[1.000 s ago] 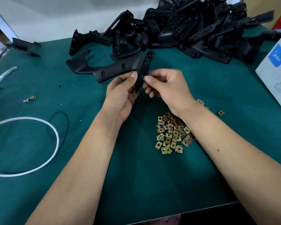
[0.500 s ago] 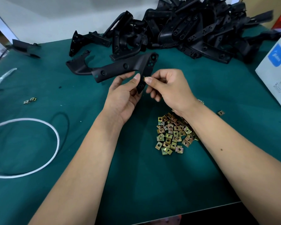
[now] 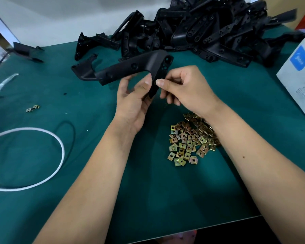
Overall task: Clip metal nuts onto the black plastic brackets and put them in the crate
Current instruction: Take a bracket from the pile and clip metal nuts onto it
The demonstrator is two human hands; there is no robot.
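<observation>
Black matte plastic bracket [image 3: 130, 69], long and angled with round holes, is up above the green felt-like table mat [image 3: 95, 173], long arm running left, short leg pointing down between the hands; left hand [image 3: 132, 103] grips that leg, thumb pressed on it; right hand [image 3: 187, 88] pinches its edge, fingers curled; brassy square metal clip nuts [image 3: 188, 143] lie heaped just below; more black brackets [image 3: 201, 32] are piled behind.

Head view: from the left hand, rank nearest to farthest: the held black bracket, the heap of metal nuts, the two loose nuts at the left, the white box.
1. Held black bracket: gripped by the left hand itself.
2. Heap of metal nuts: just right of that wrist, nearer the table's front.
3. Two loose nuts: well out to the left.
4. White box: at the far right edge.
</observation>
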